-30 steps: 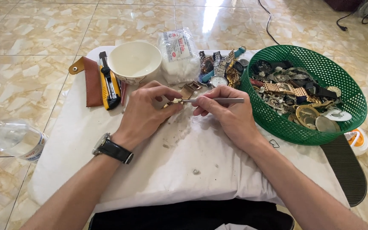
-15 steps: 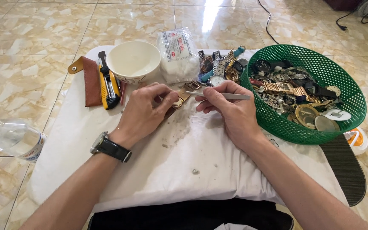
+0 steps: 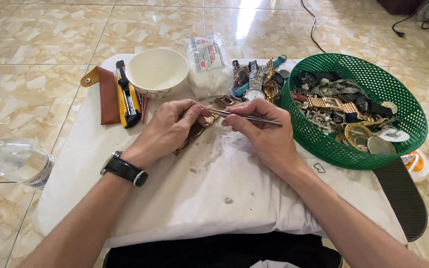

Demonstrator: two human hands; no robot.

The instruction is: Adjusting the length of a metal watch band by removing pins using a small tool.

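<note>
Over the cloth [image 3: 214,193], left hand [image 3: 172,128] (curled) pinches watch [image 3: 198,130].

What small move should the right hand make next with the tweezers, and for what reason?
Probably ease the tweezers tip a little further into the watch. The right hand aims them at the watch's top end, which the left hand steadies over the white cloth; whether the tip already touches is unclear.

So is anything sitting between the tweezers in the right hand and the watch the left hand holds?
Nothing visible. The right hand has the tweezers with their tip right at the watch in the left hand, above the white cloth.
</note>
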